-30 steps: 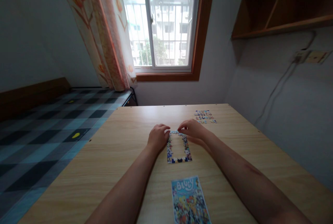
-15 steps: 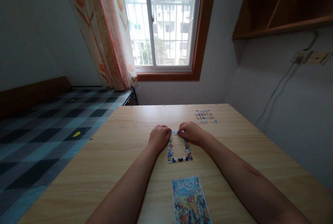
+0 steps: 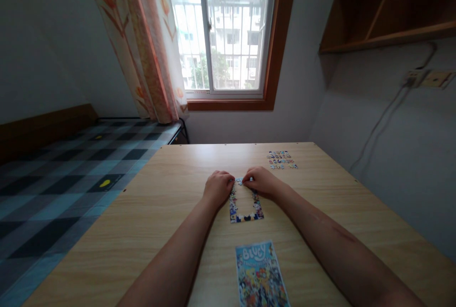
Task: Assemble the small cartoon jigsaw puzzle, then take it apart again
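A rectangular border of joined jigsaw pieces (image 3: pixel 247 218) lies on the wooden table (image 3: pixel 160 212), with bare table showing inside it. My left hand (image 3: pixel 218 188) is closed at the border's far left corner, fingertips pressed on the pieces there. Along the far edge, my right hand (image 3: pixel 261 182) is closed in a pinch at a small light-blue puzzle piece (image 3: pixel 240 181), and it covers the far right corner. Nearer to me lies a picture card (image 3: pixel 261 273) reading "Bluey", crowded with cartoon figures.
Loose puzzle pieces (image 3: pixel 280 160) lie in several rows at the table's far right. A bed with a checked cover (image 3: pixel 71 183) stands on the left. Beyond the table are a window (image 3: pixel 231 36) and a curtain (image 3: pixel 142 45); a wooden shelf (image 3: pixel 392 12) hangs at the right.
My right hand's fingertips have shifted very slightly at the far edge of the border. My left hand, the card and the loose pieces look the same.
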Tool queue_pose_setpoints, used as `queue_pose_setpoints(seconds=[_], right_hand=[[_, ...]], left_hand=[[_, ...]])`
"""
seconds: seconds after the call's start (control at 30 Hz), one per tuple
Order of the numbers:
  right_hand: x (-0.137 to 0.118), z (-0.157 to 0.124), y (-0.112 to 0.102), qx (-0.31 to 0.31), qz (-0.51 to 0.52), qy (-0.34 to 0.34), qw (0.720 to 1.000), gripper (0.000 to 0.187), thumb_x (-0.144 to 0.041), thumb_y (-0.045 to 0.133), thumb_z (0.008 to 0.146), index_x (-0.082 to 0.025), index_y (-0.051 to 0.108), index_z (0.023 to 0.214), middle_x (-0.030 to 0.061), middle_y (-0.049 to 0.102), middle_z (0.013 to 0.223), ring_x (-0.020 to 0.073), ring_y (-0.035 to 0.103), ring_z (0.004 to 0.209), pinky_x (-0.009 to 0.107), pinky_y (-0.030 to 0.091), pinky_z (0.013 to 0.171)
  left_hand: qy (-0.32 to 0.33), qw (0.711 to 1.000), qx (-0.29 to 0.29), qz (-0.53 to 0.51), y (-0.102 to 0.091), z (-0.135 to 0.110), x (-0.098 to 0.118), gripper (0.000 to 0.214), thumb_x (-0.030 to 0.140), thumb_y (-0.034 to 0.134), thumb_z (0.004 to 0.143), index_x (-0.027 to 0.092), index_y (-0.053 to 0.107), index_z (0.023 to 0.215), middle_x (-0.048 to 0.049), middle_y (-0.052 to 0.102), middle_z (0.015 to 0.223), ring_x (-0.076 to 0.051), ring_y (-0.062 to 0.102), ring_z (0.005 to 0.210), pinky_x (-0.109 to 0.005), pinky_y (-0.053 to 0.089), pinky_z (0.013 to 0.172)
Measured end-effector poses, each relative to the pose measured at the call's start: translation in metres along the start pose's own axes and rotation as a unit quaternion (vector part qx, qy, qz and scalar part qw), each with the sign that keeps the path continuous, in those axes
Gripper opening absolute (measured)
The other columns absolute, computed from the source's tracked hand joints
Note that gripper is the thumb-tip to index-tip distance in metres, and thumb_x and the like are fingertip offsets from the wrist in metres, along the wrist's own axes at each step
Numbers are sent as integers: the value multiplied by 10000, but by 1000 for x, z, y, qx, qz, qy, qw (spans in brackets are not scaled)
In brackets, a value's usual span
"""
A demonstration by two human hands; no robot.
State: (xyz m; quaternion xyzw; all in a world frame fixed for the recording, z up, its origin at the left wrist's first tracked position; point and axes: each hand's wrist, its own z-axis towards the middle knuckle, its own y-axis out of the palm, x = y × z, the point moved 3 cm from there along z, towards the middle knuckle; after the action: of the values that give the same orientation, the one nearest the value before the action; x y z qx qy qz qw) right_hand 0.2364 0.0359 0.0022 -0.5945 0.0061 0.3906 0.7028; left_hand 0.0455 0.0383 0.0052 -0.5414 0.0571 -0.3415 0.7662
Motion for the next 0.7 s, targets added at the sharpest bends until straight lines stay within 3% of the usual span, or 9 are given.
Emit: queue_pose_setpoints(seconds=[0.3, 0.5, 0.7], right_hand=[[8, 1, 2, 0, 53, 52, 997, 157, -234, 699, 789, -216, 813, 896, 25, 765, 834, 158, 663, 751, 245, 470, 717], [24, -1, -8, 71, 41, 104, 991, 187, -239, 645, 839, -203, 798, 941, 38, 764, 848, 160, 651, 746, 259, 466, 716], [14, -4, -8, 63, -10, 64, 996, 205, -259, 645, 851, -198, 792, 980, 50, 716, 866, 159, 622, 777, 262, 461, 753]], left_hand=[[-2, 1000, -2, 2, 0, 0, 0, 173, 212, 621, 859, 247, 788, 889, -47, 764, 977, -227, 640, 937, -365, 484, 917], [0, 1000, 5, 7, -1, -1, 1, 192, 225, 593, 891, 242, 781, 924, -50, 758, 997, -231, 638, 947, -376, 494, 908], [101, 994, -3, -29, -3, -1, 12, 215, 169, 597, 873, 245, 783, 950, -42, 756, 1012, -212, 632, 950, -376, 500, 940]])
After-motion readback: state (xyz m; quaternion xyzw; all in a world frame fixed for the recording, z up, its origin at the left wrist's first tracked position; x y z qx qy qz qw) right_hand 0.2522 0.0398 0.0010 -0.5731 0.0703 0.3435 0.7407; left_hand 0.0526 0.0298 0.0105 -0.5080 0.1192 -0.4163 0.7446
